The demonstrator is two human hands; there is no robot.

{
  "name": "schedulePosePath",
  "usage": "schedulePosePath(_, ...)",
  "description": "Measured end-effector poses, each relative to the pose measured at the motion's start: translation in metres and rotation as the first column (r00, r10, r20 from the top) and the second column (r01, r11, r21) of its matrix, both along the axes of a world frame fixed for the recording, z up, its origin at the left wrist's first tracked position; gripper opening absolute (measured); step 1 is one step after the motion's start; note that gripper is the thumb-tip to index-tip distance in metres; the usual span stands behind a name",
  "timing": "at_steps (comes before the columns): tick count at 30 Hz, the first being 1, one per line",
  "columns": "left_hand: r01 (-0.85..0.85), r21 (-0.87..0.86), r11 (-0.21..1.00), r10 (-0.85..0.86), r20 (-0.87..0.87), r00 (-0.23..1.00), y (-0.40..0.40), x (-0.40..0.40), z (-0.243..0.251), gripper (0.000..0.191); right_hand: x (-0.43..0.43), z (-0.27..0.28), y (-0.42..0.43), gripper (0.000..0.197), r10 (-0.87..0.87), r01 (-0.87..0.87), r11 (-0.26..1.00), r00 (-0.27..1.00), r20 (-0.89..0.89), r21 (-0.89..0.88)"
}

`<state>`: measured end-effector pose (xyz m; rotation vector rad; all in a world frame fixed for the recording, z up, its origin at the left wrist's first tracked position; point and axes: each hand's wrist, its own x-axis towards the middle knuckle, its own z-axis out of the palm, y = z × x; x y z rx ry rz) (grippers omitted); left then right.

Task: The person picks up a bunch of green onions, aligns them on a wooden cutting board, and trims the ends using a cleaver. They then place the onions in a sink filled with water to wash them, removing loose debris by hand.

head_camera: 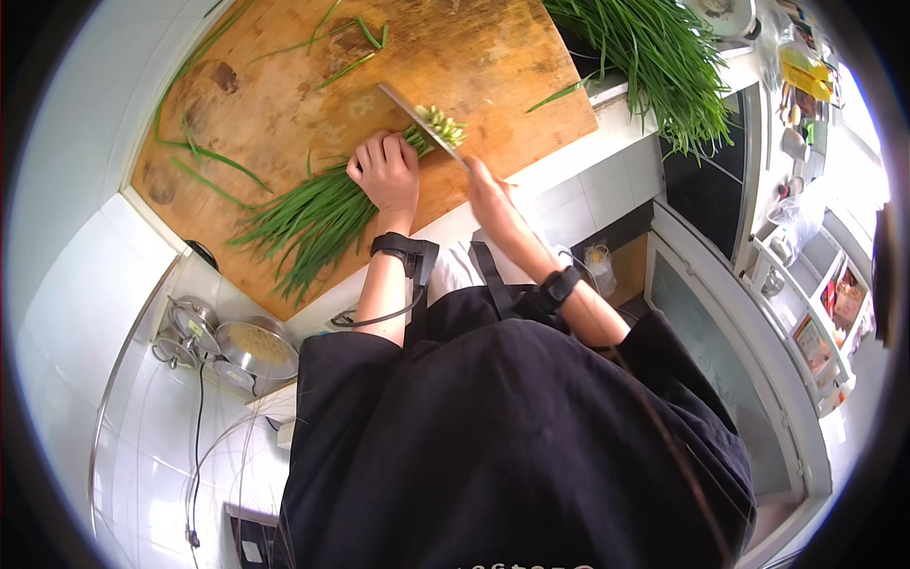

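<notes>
A bunch of garlic chives (313, 212) lies across a wooden cutting board (498, 64), its green tips fanned toward the near left. My left hand (388, 171) grips the bunch close to its stem end, fingers curled over the stalks. In my right hand (490, 198) is the handle of a kitchen knife (421, 124). Its blade stands on edge across the bunch, just right of my left knuckles. Pale cut stem pieces (446, 126) sit against the blade's right side. The handle is mostly hidden by my fingers.
A large heap of green chives (640, 64) hangs over the counter edge at the upper right. Loose green blades (220, 165) are scattered on the board's left side. Steel pots (256, 347) stand below at left. A frosted cabinet door (718, 355) is at right.
</notes>
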<state>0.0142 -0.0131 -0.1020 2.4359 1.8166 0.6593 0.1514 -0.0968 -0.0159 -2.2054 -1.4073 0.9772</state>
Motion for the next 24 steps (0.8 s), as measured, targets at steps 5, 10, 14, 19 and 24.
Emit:
schedulePosePath(5, 0.01, -0.046, 0.999, -0.01, 0.003, 1.0, 0.0, 0.002, 0.002, 0.005, 0.075, -0.025, -0.003, 0.027, 0.16, -0.19, 0.974, 0.963, 0.215, 0.122)
schedulePosePath(10, 0.0, -0.039, 0.999, -0.001, -0.007, 1.0, -0.001, 0.002, 0.001, 0.005, 0.126, -0.015, 0.033, 0.038, 0.396, -0.466, 0.875, 0.843, 0.363, 0.128)
schedulePosePath(14, -0.002, -0.049, 0.999, 0.002, -0.011, 1.0, -0.001, 0.001, 0.003, 0.007, 0.15, -0.009, 0.053, 0.044, 0.54, -0.621, 0.778, 0.739, 0.402, 0.097)
schedulePosePath(19, -0.021, -0.051, 0.998, 0.019, -0.039, 0.999, -0.002, 0.003, 0.0, 0.008, 0.168, -0.015, 0.058, 0.045, 0.541, -0.639, 0.743, 0.748, 0.385, 0.199)
schedulePosePath(24, -0.054, -0.012, 0.998, 0.053, -0.055, 0.997, -0.003, 0.001, -0.006, 0.01, 0.177, 0.005, 0.046, 0.049, 0.563, -0.641, 0.73, 0.761, 0.322, 0.236)
